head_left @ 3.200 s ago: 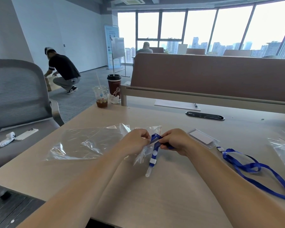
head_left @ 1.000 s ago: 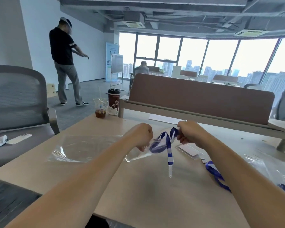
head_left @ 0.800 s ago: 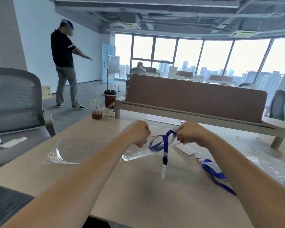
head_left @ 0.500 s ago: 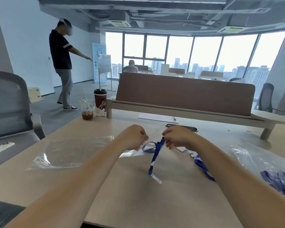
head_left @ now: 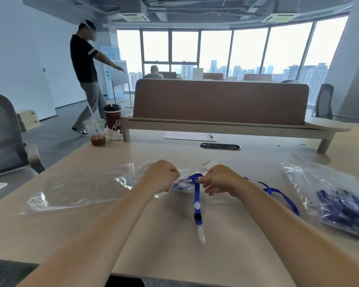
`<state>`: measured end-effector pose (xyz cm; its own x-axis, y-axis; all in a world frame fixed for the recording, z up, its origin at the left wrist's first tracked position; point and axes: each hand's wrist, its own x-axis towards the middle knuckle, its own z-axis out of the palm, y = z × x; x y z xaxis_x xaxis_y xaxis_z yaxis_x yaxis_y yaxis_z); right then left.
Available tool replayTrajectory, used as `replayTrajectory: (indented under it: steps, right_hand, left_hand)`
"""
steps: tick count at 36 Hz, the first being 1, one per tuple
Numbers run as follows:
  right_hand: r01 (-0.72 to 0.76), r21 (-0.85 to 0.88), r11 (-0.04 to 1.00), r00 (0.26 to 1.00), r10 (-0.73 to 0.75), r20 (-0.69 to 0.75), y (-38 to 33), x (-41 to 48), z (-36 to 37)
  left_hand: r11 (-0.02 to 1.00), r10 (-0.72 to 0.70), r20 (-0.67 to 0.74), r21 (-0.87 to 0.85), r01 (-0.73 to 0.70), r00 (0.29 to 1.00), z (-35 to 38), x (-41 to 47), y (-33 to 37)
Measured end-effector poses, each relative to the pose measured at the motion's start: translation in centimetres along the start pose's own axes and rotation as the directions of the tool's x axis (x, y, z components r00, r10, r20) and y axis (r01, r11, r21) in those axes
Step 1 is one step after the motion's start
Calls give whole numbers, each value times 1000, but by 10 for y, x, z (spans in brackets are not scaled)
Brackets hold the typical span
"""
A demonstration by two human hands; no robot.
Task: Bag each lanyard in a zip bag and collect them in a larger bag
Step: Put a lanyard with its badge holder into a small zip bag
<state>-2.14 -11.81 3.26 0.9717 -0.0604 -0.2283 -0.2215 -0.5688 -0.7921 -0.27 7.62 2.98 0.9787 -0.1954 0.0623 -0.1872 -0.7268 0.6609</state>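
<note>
1. Broadly, everything is carried on a pale wooden table (head_left: 174, 262), and the task's things are laid across its middle, between the near and far edges.
2. A large clear bag (head_left: 81, 189), flat and seemingly empty, is spread toward the table's left edge. It is judged light, limp and slippery, and best taken by its mouth.
3. A second large bag (head_left: 340, 201), filled with blue straps, is seen by the right edge. Whether those straps are bagged singly cannot be told.
4. A spare lanyard (head_left: 278, 192) is left lying between that bag and the hands.
5. The left hand (head_left: 162, 177) is held above the table's middle with its fingers curled, and the mouth of the small zip bag (head_left: 184, 180) is pinched in them.
6. The right hand (head_left: 220, 181) is likewise curled, and the strap of the lanyard (head_left: 196, 195) is pinched just at the bag's mouth.
7. Part of the lanyard is seen inside the thin film, while the rest trails toward the near edge.
8. The strap is judged soft and floppy, so it is best gripped close to the mouth and fed in by short lengths.
9. The stiff clear end tab (head_left: 201, 235) is resting on the table and is likely to snag on the opening.
</note>
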Motion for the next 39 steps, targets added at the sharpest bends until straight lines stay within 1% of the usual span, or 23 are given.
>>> replayTrajectory:
  steps: [2, 4, 9, 12, 15, 18, 20, 22, 24, 29, 33, 39]
  right_hand:
    - [1, -83, 997, 1000, -1, -7, 8, -1, 3]
    - [-4, -136, 991, 1000, 6, 17, 13, -5, 5]
    - [-11, -142, 990, 993, 28, 118, 22, -12, 8]
    - [7, -138, 990, 993, 9, 116, 26, -14, 10]
    - [-10, -4, 1000, 997, 11, 79, 28, -13, 7]
    - [-77, 230, 970, 995, 60, 80, 28, -13, -1]
    - [-122, 377, 918, 991, 94, 92, 28, -11, -3]
    - [-166, 509, 844, 985, 121, 119, 26, -9, -5]
    - [-187, 599, 778, 982, 133, 134, 25, -6, -6]
    - [-196, 719, 667, 980, 113, 163, 22, 0, -6]
    - [-181, 807, 562, 983, 94, 154, 22, 8, -7]
    - [-137, 844, 518, 988, 133, 78, 23, 15, -2]
  left_hand:
    - [1000, -4, -14, 1, 5, 1000, 6, -2, -2]
    - [1000, -6, -17, 12, 6, 1000, 11, -5, -4]
    - [999, 6, -5, 43, -6, 1000, 17, -12, -5]
    - [997, 19, -10, 74, -18, 1000, 18, -15, -3]
    - [995, 31, -20, 97, -29, 999, 19, -16, -3]
    - [994, 42, -17, 102, -40, 999, 20, -16, -5]
    - [994, 42, -14, 98, -41, 999, 20, -15, -6]
    - [995, 35, -8, 97, -34, 999, 20, -13, -7]
    - [994, 36, 6, 106, -36, 999, 20, -12, -7]
    - [981, 79, 53, 175, -87, 995, 19, -10, -6]
    - [970, 100, 90, 212, -117, 991, 18, -8, -8]
    - [980, 88, 105, 169, -105, 991, 17, -5, -11]
